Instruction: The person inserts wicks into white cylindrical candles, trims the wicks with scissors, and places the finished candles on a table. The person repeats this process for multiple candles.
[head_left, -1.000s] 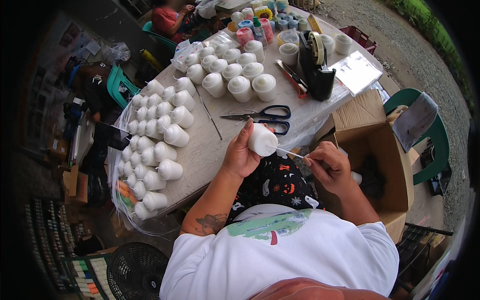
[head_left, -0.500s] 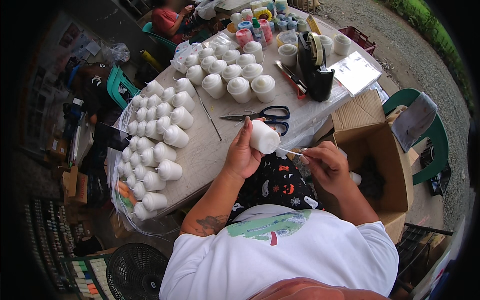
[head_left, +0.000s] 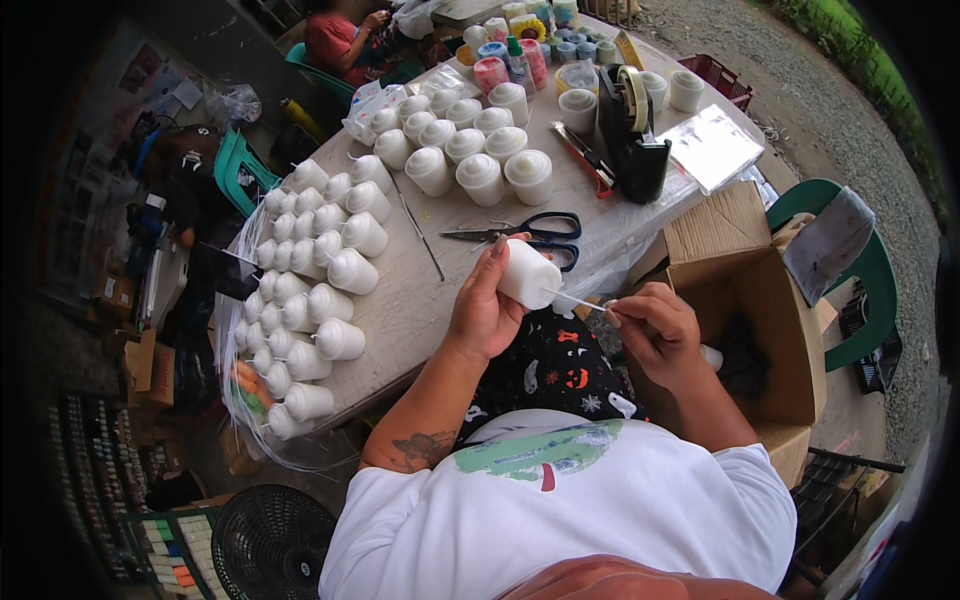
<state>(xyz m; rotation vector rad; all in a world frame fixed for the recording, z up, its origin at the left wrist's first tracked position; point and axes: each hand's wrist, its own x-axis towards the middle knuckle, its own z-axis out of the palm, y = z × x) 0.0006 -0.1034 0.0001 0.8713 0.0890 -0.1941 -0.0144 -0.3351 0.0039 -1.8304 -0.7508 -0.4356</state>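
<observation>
A white candle lies tilted in my left hand, whose fingers and thumb wrap round it. From its end a white wick runs out to the right. Thumb and fingertips of my right hand pinch that wick's far end, holding it straight. Just beyond the candle, blue-handled scissors lie on the table. To the left, rows of finished-looking white candles lie on their sides with wicks trailing over the table edge. More white candles stand upright farther back.
A black tape dispenser stands at the table's right, with a red cutter beside it. An open cardboard box is at my right, before a green chair. A thin metal rod lies mid-table. Another person sits at the far side.
Both hands keep their hold on the candle and wick. My right hand has shifted very slightly right; the candle has turned a little in my left hand.
</observation>
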